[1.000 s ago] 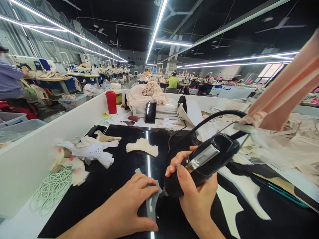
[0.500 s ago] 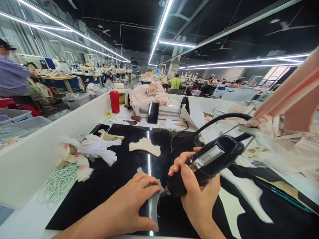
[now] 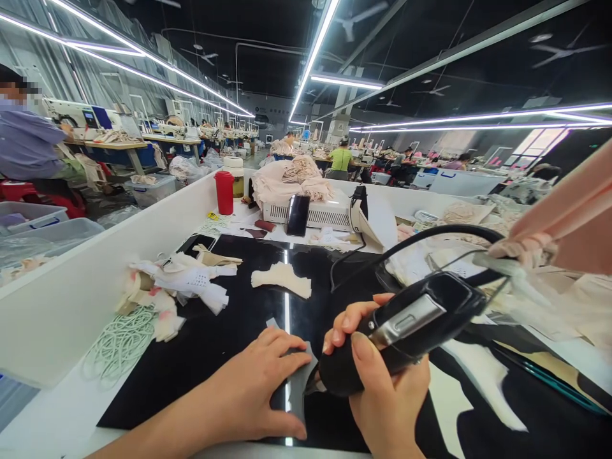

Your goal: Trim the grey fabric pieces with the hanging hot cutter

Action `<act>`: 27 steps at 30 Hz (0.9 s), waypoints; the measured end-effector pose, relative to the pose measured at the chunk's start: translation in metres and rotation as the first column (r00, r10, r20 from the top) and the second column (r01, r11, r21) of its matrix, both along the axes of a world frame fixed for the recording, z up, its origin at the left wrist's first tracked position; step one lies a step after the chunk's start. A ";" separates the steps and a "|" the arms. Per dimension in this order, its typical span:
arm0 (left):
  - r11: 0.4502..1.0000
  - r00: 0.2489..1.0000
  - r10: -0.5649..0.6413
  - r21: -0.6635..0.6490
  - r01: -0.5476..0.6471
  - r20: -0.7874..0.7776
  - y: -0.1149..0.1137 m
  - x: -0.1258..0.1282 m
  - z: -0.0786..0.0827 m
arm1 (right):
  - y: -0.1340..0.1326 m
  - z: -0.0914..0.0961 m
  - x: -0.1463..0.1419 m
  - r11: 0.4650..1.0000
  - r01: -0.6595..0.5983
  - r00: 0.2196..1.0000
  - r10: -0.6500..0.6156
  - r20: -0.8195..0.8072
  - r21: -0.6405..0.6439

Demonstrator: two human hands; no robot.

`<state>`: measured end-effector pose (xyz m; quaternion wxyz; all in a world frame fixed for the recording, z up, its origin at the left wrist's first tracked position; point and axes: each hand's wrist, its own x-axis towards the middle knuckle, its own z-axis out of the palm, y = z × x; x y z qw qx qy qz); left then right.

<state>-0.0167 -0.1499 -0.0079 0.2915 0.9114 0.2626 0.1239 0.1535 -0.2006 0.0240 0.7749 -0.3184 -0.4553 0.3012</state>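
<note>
Two hands mid-job (a guess): left hand (image 3: 258, 386), fingers flat, pins a small grey fabric piece (image 3: 297, 387) to the glossy black table (image 3: 224, 341), right hand (image 3: 388, 398) clenches a corded black tool (image 3: 411, 322) against its edge.

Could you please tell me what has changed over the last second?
Nothing was taken up or let go. The left hand still presses the grey piece, and the right hand still grips the black corded tool, its tip at the piece's edge. Only the view shifted.
</note>
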 end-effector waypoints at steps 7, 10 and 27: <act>1.000 1.000 -0.009 0.012 0.009 -0.001 -0.002 -0.002 -0.001 | -0.004 -0.001 -0.001 0.999 0.012 1.000 -0.012 -0.007 -0.031; 1.000 1.000 -0.013 -0.003 0.013 -0.011 -0.001 -0.001 0.002 | -0.010 0.000 -0.001 0.999 0.002 1.000 -0.003 -0.012 -0.034; 1.000 0.998 -0.004 -0.010 0.005 0.058 0.003 -0.008 -0.005 | -0.020 0.001 0.007 0.996 0.060 0.998 -0.058 0.018 -0.072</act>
